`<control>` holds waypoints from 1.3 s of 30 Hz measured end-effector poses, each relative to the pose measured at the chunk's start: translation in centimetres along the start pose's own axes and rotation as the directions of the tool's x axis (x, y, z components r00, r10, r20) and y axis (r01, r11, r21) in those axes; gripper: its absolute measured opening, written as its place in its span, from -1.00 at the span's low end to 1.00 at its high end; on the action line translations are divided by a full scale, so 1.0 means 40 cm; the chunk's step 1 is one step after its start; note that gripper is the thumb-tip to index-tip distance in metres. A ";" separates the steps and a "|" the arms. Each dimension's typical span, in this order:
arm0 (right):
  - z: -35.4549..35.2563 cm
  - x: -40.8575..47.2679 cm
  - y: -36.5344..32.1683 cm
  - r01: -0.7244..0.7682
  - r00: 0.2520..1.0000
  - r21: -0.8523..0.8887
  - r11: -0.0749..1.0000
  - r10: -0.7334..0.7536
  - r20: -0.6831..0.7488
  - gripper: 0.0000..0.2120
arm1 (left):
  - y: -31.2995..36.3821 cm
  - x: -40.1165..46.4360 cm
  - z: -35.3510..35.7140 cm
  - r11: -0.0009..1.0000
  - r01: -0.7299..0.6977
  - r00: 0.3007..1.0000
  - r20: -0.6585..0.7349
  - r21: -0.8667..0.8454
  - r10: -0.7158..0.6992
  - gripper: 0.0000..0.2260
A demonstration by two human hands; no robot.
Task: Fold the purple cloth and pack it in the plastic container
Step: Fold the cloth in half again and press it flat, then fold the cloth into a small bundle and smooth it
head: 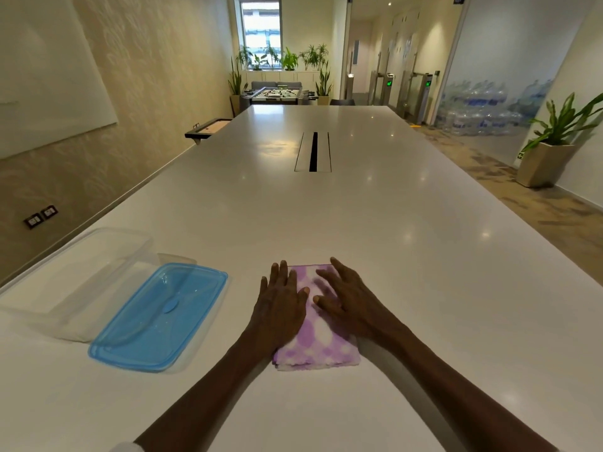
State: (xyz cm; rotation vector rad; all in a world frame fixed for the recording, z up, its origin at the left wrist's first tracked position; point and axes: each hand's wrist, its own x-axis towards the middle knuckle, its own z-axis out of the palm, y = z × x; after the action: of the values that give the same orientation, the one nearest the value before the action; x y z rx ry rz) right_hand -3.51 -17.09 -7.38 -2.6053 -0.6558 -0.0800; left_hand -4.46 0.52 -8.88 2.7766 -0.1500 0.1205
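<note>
**Both palms flat on the folded purple cloth**

Nearest the camera, two bare forearms reach forward over the long, glossy white table [375, 223]. The purple-and-white patterned cloth [318, 342] lies on the table folded into a compact, thick rectangle, its layered edge facing the person. The left hand [282, 305] rests palm down on the cloth's left side, fingers straight and spread, gripping nothing; its outer fingers reach past the cloth's left edge. The right hand [350, 300] lies palm down on the right side in the same way, flat and unclenched, fingertips pointing toward the far edge of the cloth. The two thumbs sit near each other over the middle of the cloth.

To the left, apart from the cloth, a translucent blue rectangular plastic lid [160, 316] lies flat on the table. Just beyond it, touching or overlapping its far-left side, stands the clear rectangular plastic container [65, 285], uncovered.

Farther along the table's centre is a recessed cable slot [313, 152]. Beyond the table's end stand a foosball table [279, 93] and potted plants [284, 60] under a window.
</note>
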 end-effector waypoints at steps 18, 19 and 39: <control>-0.034 -0.234 -0.028 0.105 0.993 0.202 0.974 -0.092 -0.073 -0.61 | 0.037 -0.122 0.004 0.903 -0.264 0.942 0.109 -0.339 0.317 -0.63; -0.029 -0.234 -0.028 0.138 0.987 0.161 0.977 -0.123 -0.101 -0.65 | 0.035 -0.116 0.001 0.899 -0.245 0.943 0.127 -0.362 0.308 -0.64; -0.104 -0.248 -0.026 0.221 0.964 0.487 0.845 -0.112 -0.243 -0.90 | -0.013 -0.212 -0.112 0.685 -0.411 0.894 -0.119 -0.601 0.432 -0.75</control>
State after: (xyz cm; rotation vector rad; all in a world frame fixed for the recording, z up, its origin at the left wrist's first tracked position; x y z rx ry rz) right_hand -12.55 -22.39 -4.83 -1.9922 -0.7146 -0.1988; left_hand -13.08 3.35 -5.75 2.0379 -0.7118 0.1156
